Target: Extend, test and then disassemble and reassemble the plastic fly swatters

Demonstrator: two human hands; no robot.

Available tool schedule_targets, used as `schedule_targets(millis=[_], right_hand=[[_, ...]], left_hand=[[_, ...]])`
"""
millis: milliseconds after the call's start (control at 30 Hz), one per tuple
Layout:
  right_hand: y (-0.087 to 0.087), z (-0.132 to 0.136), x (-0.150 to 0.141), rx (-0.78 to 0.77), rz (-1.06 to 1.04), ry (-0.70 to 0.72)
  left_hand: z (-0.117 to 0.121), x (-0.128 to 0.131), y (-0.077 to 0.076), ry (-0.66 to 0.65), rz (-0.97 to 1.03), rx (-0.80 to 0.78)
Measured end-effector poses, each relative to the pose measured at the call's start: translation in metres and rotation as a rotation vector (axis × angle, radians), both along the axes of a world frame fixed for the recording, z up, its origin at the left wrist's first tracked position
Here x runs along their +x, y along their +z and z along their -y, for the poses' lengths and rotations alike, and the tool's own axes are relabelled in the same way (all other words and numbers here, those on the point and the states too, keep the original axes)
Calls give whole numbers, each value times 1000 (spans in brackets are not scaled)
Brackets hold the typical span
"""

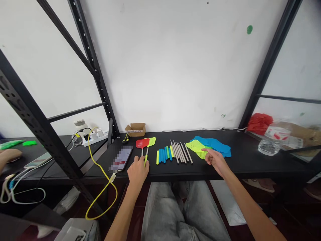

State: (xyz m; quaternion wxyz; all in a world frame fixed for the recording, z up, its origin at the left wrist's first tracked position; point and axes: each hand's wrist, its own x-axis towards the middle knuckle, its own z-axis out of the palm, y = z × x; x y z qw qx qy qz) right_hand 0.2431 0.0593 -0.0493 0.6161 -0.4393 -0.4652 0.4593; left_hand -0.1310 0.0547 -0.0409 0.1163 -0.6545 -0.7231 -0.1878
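My left hand (138,169) rests at the table's front edge, fingers curled over the handles of two small fly swatters. One has a red head (142,143), the other a yellow-green head (151,142) partly behind it. My right hand (216,160) has its index finger stretched out onto loose yellow-green swatter heads (195,146), its other fingers bent. Blue swatter heads (213,144) lie just behind these. Between my hands are a row of blue, green and yellow handle tubes (164,155) and several grey metal rods (180,152).
A phone (122,158) on a yellow cable (102,167) lies left of my left hand. A small cardboard box (136,130) stands at the back. Black shelf posts (87,50) flank the table. On the right is a large water bottle (273,139). Another person's hand (10,155) shows far left.
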Motion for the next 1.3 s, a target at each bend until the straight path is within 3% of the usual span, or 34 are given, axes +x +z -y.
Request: schedule_targets(millis=[200,333,433,600,733,833,933,1100,1200,1300], right_hand=[[-3,-1,0,3,21,-6],[-1,-2,-2,-8,58,-20],[-1,-2,-5,-24,128,-67],[4,-1,-26,-5,582,-65],[11,-3,-50,-12,921,-108],[14,-7,-58,-1,1097,-212],[16,-11,-58,-28,1170,-195],[17,-13,-50,-165,924,-38],[15,-11,-45,-242,513,5],[13,-7,-42,-203,43,14]], left_hand=[[3,3,6,-51,17,65],[8,19,11,-202,74,129],[10,33,6,-323,114,114],[8,44,-8,-372,82,107],[6,43,-9,-360,68,110],[6,44,-7,-333,64,102],[6,43,-6,-297,66,112],[6,36,0,-207,108,157],[5,29,8,-187,195,199],[6,28,15,-285,416,198]])
